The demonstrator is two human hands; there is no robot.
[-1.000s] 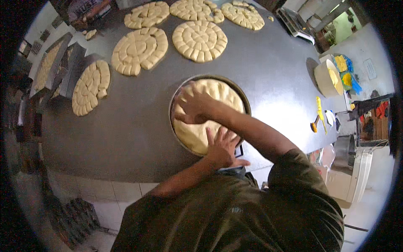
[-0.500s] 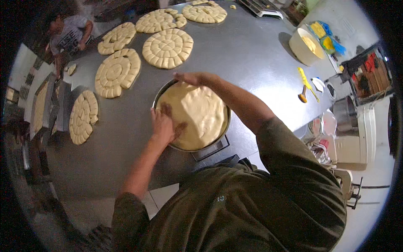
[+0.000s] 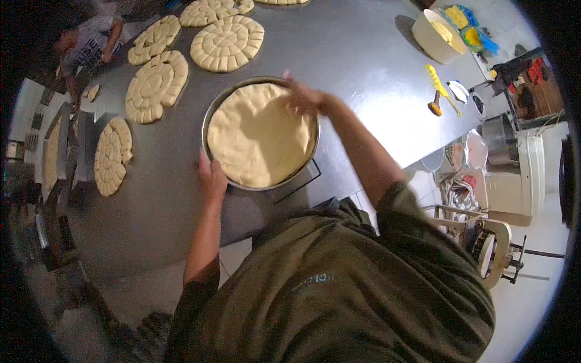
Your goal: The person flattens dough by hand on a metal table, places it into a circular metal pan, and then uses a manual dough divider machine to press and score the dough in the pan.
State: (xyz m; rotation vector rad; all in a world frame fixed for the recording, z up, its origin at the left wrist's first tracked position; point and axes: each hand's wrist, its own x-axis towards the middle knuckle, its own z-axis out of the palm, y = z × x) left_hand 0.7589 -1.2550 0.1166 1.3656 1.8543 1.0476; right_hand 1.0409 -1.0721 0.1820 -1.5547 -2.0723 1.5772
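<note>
A round metal pan (image 3: pixel 206 118) sits near the table's front edge, lined with a sheet of pale dough (image 3: pixel 254 148) that reaches its walls. My left hand (image 3: pixel 212 176) grips the pan's left rim, thumb on the inside by the dough and the other fingers hidden outside. Over the far right rim, my right hand (image 3: pixel 305 98) has its fingers apart and slightly blurred; it holds nothing. Whether its fingertips touch the dough, I cannot tell. Beyond the pan lies a scored dough round (image 3: pixel 227 43), with another dough round (image 3: pixel 157 86) to its left.
More segmented dough rounds lie at the far left, one (image 3: pixel 113 157) near long metal pans (image 3: pixel 85 145). A person (image 3: pixel 94 45) stands beyond them. On the right are a white tub (image 3: pixel 439 37), a yellow-handled brush (image 3: pixel 436 91) and a white scraper-like piece (image 3: pixel 458 91).
My left hand has gone from lying on the dough to the pan's left rim. My right hand has shifted rightward along the far rim. The whole view has shifted somewhat.
</note>
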